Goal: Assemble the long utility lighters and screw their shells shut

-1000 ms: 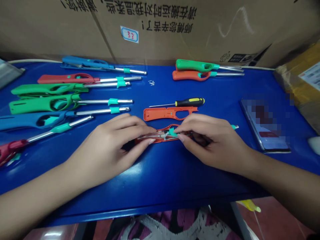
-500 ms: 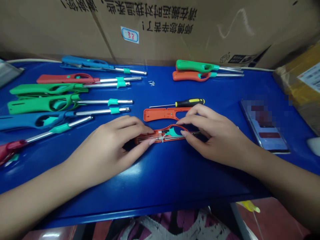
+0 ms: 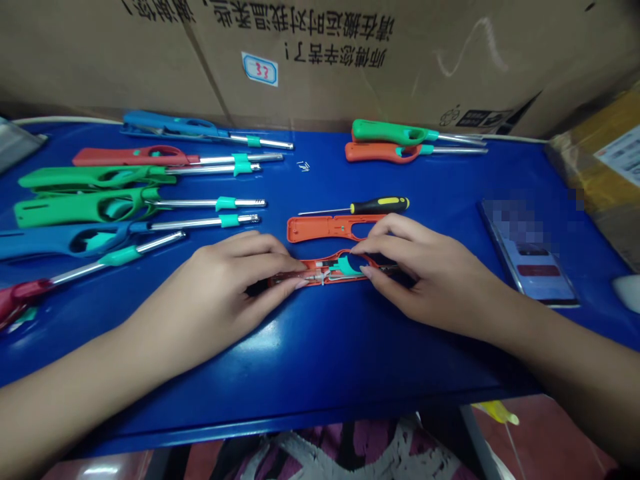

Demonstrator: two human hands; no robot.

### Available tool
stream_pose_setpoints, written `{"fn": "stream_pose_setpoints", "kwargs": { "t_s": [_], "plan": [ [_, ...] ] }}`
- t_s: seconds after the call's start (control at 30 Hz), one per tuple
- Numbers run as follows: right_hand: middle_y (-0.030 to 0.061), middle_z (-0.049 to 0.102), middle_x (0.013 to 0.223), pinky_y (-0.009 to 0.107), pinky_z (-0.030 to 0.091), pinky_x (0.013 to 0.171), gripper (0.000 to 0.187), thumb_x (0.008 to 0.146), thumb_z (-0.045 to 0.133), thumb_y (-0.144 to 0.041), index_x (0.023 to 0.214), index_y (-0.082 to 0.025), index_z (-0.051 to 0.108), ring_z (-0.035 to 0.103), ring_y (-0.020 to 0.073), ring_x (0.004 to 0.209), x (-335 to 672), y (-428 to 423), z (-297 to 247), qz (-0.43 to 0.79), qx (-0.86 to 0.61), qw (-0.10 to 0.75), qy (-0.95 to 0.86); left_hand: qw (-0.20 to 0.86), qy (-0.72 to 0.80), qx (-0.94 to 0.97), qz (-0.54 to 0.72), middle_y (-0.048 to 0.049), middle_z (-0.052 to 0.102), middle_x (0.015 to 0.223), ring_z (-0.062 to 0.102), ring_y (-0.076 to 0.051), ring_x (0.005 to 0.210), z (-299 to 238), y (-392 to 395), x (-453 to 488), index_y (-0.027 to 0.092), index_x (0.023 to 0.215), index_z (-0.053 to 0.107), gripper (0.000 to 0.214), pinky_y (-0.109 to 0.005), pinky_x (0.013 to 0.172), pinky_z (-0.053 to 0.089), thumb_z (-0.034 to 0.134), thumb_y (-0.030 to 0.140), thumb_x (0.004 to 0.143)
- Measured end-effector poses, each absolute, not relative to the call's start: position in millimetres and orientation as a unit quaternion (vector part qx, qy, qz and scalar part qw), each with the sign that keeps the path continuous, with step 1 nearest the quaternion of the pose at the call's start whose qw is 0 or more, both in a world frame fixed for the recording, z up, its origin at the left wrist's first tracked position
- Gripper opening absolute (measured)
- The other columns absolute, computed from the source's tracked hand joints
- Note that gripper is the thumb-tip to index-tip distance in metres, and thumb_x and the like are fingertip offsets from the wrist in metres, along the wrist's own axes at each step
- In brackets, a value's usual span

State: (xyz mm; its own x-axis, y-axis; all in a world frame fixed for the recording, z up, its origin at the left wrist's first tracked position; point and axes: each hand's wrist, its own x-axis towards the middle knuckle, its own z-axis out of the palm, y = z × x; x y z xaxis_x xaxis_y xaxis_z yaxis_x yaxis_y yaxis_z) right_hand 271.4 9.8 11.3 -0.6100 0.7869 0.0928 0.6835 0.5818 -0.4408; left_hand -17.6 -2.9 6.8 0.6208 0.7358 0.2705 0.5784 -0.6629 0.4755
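An opened orange gas lighter lies on the blue table between my hands, its inner parts facing up. My left hand grips the handle end, thumb at the near edge and fingers on the far side, over a clear fuel tank. With thumb and index finger my right hand pinches the trigger end, close to the teal trigger. White wire runs inside the shell. Just behind lies the loose orange half shell, partly covered by my right fingers. Beyond it rests a black and yellow screwdriver.
At the left lie several red, green and blue lighters. A green lighter and an orange one lie at the back. Small white pins sit mid-table. A phone lies right; a large cardboard box stands behind.
My left fingers have shifted slightly left and down on the handle. My right index finger has dropped a little toward the trigger end. The lighter stays nearly in place.
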Motion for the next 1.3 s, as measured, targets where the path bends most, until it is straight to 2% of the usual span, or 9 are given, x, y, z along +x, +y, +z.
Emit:
{"fn": "stream_pose_setpoints", "kwargs": {
  "t_s": [0.2,0.37,0.67,0.77,0.87,1.3],
  "plan": [
    [0.0080,0.069,0.120,0.031,0.050,0.064,0.027,0.101,0.057,-0.021,0.124,-0.021,0.072,0.067,0.0160,0.081,271.7,9.2,9.6,0.160,-0.395,0.146,-0.893,0.166,0.375,0.884,0.223,-0.0049,0.077,0.108,0.075,-0.020,0.096,9.1,-1.2,-20.4,0.023,0.115,0.080,0.022,-0.032,0.084,0.061,0.062,0.030,0.106],
    [0.0093,0.068,0.119,0.032,0.053,0.071,0.024,0.104,0.055,-0.023,0.122,-0.020,0.072,0.069,0.0188,0.090,271.6,7.4,10.3,0.140,-0.359,0.148,-0.911,0.128,0.383,0.887,0.225,-0.0050,0.077,0.105,0.074,-0.020,0.094,9.3,-4.1,-19.1,0.020,0.113,0.079,0.021,-0.033,0.082,0.061,0.063,0.030,0.105],
    [0.0114,0.066,0.125,0.032,0.048,0.065,0.036,0.108,0.049,-0.031,0.139,-0.024,0.066,0.064,0.0173,0.082,274.6,7.1,8.1,0.083,-0.315,0.114,-0.938,0.120,0.378,0.894,0.207,-0.0054,0.078,0.104,0.074,-0.021,0.091,12.8,-3.8,-24.4,0.023,0.112,0.081,0.027,-0.035,0.079,0.062,0.056,0.033,0.108],
    [0.0135,0.063,0.128,0.033,0.046,0.064,0.040,0.109,0.048,-0.034,0.144,-0.025,0.063,0.063,0.0205,0.087,274.0,5.9,9.0,0.058,-0.285,0.084,-0.953,0.122,0.381,0.894,0.201,-0.0056,0.079,0.105,0.074,-0.022,0.092,12.7,-3.1,-26.3,0.023,0.113,0.082,0.027,-0.036,0.079,0.062,0.057,0.033,0.108],
    [0.0153,0.062,0.128,0.035,0.047,0.067,0.044,0.108,0.048,-0.036,0.150,-0.025,0.058,0.063,0.0250,0.098,271.8,4.4,8.8,0.049,-0.271,0.066,-0.959,0.123,0.380,0.895,0.196,-0.0059,0.079,0.105,0.074,-0.022,0.092,13.2,-3.0,-25.6,0.023,0.113,0.082,0.028,-0.036,0.079,0.062,0.057,0.034,0.108],
    [0.0178,0.058,0.131,0.041,0.052,0.085,0.051,0.108,0.051,-0.039,0.155,-0.019,0.052,0.059,0.0291,0.111,265.6,1.2,1.3,0.082,-0.271,0.059,-0.957,0.137,0.377,0.894,0.200,-0.0068,0.078,0.105,0.073,-0.022,0.093,10.9,-2.6,-24.4,0.021,0.113,0.081,0.029,-0.036,0.080,0.061,0.055,0.033,0.109]
  ]
}}
